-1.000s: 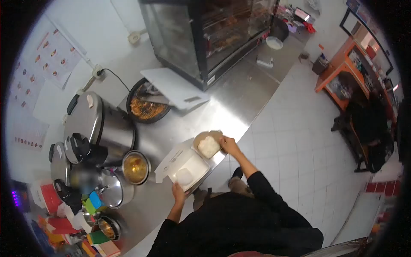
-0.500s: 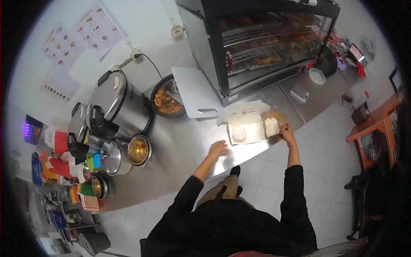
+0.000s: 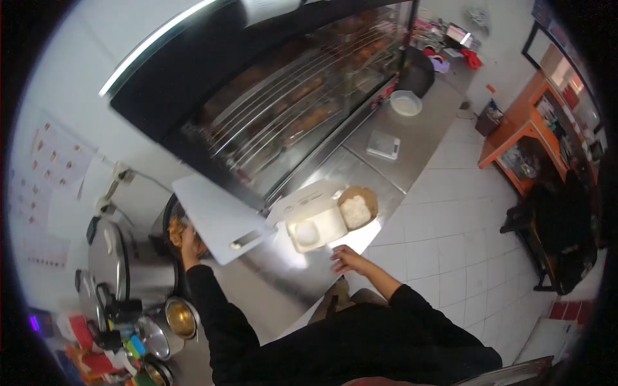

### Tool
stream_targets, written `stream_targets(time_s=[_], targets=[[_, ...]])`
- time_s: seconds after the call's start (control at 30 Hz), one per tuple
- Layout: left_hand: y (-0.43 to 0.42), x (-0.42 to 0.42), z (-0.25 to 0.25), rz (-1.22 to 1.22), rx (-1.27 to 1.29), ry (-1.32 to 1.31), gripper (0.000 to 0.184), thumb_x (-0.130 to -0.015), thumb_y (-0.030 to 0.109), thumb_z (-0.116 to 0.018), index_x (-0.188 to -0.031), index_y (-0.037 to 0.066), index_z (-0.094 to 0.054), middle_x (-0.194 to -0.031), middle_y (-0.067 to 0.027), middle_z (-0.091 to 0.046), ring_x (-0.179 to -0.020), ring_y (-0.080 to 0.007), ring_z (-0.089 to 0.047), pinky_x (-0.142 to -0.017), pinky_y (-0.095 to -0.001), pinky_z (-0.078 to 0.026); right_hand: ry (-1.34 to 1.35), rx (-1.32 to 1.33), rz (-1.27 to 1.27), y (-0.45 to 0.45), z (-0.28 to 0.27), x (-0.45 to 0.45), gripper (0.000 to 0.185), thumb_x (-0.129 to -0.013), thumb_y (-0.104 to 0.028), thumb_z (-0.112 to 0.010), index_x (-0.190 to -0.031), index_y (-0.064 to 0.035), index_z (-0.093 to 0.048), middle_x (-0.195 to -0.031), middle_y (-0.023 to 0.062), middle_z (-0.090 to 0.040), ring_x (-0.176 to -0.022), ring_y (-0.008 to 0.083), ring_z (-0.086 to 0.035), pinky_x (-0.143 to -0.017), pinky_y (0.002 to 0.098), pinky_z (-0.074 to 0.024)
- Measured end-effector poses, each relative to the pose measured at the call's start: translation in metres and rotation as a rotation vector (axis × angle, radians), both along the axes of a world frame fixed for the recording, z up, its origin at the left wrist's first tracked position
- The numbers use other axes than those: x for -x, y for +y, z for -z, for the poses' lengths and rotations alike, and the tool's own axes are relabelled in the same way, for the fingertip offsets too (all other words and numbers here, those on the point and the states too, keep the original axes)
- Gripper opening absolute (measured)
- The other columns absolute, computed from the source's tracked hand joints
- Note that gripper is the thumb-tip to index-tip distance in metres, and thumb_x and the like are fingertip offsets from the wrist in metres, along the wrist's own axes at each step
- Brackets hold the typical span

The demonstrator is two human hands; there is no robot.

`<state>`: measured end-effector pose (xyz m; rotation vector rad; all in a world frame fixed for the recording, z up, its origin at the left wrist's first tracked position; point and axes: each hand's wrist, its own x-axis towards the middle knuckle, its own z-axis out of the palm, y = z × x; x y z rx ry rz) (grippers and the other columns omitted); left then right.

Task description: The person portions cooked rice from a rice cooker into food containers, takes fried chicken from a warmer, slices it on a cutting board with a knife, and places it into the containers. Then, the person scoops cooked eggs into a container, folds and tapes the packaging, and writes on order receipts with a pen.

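Note:
My left hand [image 3: 189, 242] reaches into a dark round pan [image 3: 168, 214] of orange-brown shredded food [image 3: 175, 230], beside the white cutting board [image 3: 215, 219]. Its fingers are blurred and partly hidden, so whether it grips anything does not show. My right hand [image 3: 349, 259] hovers at the counter's front edge, fingers apart and holding nothing. Just beyond it lies an unfolded takeaway box [image 3: 328, 227] with a white mound of what looks like rice [image 3: 307, 233] inside. A brown paper-lined container [image 3: 358, 209] with white food sits against the box's right side.
A glass food warmer [image 3: 283, 96] with racks stands behind the board. Large steel cookers [image 3: 132, 264] and a metal bowl of yellowish liquid [image 3: 182, 320] are at the left. A small scale [image 3: 383, 145] and a white tub [image 3: 406, 103] sit farther right on the steel counter [image 3: 257, 283].
My left hand has moved from the front of the box leftward into the pan. My right hand has let go of the brown container and drawn back. The view has turned and shifted.

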<state>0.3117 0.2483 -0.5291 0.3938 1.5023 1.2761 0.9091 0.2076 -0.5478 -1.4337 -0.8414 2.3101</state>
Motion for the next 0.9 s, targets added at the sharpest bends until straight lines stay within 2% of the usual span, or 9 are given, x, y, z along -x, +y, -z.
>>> stream_targets(time_s=[0.07, 0.17, 0.23, 0.3, 0.37, 0.53, 0.67, 0.77, 0.9], targets=[[0.007, 0.022, 0.033, -0.034, -0.062, -0.073, 0.043, -0.091, 0.031, -0.051, -0.116, -0.004, -0.055, -0.105, -0.0128, -0.062, -0.091, -0.0248, -0.062, -0.079, -0.0387, -0.051, -0.085, -0.080, -0.088, 0.014, 0.000, 0.001, 0.033, -0.091, -0.025, -0.047, -0.119, -0.0060, -0.042, -0.106, 0.0124, -0.055, -0.077, 0.0236, -0.064, -0.063, 0.0380, -0.0575], [-0.019, 0.023, 0.014, -0.419, -0.185, 0.612, 0.033, -0.084, 0.027, -0.063, -0.101, -0.002, -0.065, -0.089, -0.0082, -0.066, -0.079, -0.0250, -0.064, -0.071, -0.0361, -0.052, -0.068, -0.040, -0.421, 0.038, -0.024, -0.007, 0.027, -0.093, -0.029, -0.042, -0.105, -0.0064, -0.052, -0.093, 0.0085, -0.058, -0.074, 0.0199, -0.063, -0.062, 0.0360, -0.0566], [-0.040, -0.016, -0.046, -0.634, 0.071, 0.956, 0.024, -0.078, 0.021, -0.069, -0.088, 0.000, -0.069, -0.078, -0.0070, -0.067, -0.068, -0.0229, -0.063, -0.064, -0.0323, -0.051, -0.027, -0.072, -0.517, 0.045, -0.043, -0.009, 0.030, -0.095, -0.032, -0.037, -0.086, -0.0091, -0.055, -0.079, 0.0033, -0.057, -0.069, 0.0153, -0.061, -0.059, 0.0320, -0.0541], [-0.066, 0.020, -0.029, -0.751, -0.211, 1.311, 0.028, -0.080, 0.021, -0.066, -0.098, 0.000, -0.067, -0.078, -0.0101, -0.067, -0.067, -0.0207, -0.062, -0.061, -0.0299, -0.049, 0.104, -0.233, -0.513, 0.053, -0.059, -0.008, 0.028, -0.096, -0.030, -0.036, -0.082, -0.0106, -0.052, -0.077, 0.0004, -0.054, -0.068, 0.0125, -0.059, -0.058, 0.0275, -0.0508], [-0.073, -0.029, -0.101, -0.964, -0.022, 1.458, 0.029, -0.083, 0.019, -0.063, -0.106, 0.000, -0.063, -0.077, -0.0122, -0.066, -0.067, -0.0218, -0.061, -0.062, -0.0319, -0.049, 0.176, -0.374, -0.516, 0.069, -0.092, -0.004, 0.028, -0.096, -0.028, -0.036, -0.082, -0.0100, -0.052, -0.075, 0.0000, -0.052, -0.065, 0.0111, -0.057, -0.057, 0.0257, -0.0478], [-0.044, -0.247, -0.254, -0.651, -0.268, 1.900, 0.017, -0.086, 0.006, -0.057, -0.102, -0.001, -0.060, -0.083, -0.0122, -0.061, -0.075, -0.0263, -0.057, -0.065, -0.0362, -0.045, 0.289, -0.928, -0.553, 0.117, -0.196, 0.018, 0.024, -0.095, -0.025, -0.041, -0.093, -0.0043, -0.053, -0.079, 0.0062, -0.056, -0.073, 0.0182, -0.058, -0.066, 0.0352, -0.0462], [0.008, -0.400, -0.227, -0.221, -0.711, 1.916, 0.019, -0.078, -0.004, -0.062, -0.095, 0.003, -0.063, -0.082, -0.0110, -0.060, -0.072, -0.0267, -0.056, -0.063, -0.0369, -0.044, 0.098, -1.034, -0.893, 0.159, -0.265, 0.021, 0.024, -0.092, -0.018, -0.046, -0.109, -0.0053, -0.058, -0.088, 0.0123, -0.061, -0.083, 0.0218, -0.059, -0.075, 0.0370, -0.0461], [0.042, -0.502, -0.221, -0.044, -0.725, 1.663, 0.026, -0.072, -0.005, -0.069, -0.096, 0.004, -0.064, -0.084, -0.0114, -0.059, -0.073, -0.0258, -0.057, -0.064, -0.0359, -0.046, 0.712, -1.442, -0.430, 0.189, -0.189, 0.028, 0.030, -0.091, -0.017, -0.051, -0.119, -0.0056, -0.055, -0.090, 0.0099, -0.065, -0.078, 0.0246, -0.061, -0.074, 0.0367, -0.0475], [0.087, -0.558, -0.213, -0.286, -0.611, 1.444, 0.029, -0.071, -0.007, -0.068, -0.098, 0.003, -0.063, -0.086, -0.0114, -0.059, -0.074, -0.0264, -0.057, -0.067, -0.0347, -0.046, 0.954, 0.195, -0.282, 0.236, -0.201, -0.028, 0.025, -0.090, -0.013, -0.055, -0.113, -0.0028, -0.057, -0.071, 0.0000, -0.056, -0.055, 0.0067, -0.049, -0.049, 0.0208, -0.0386]])
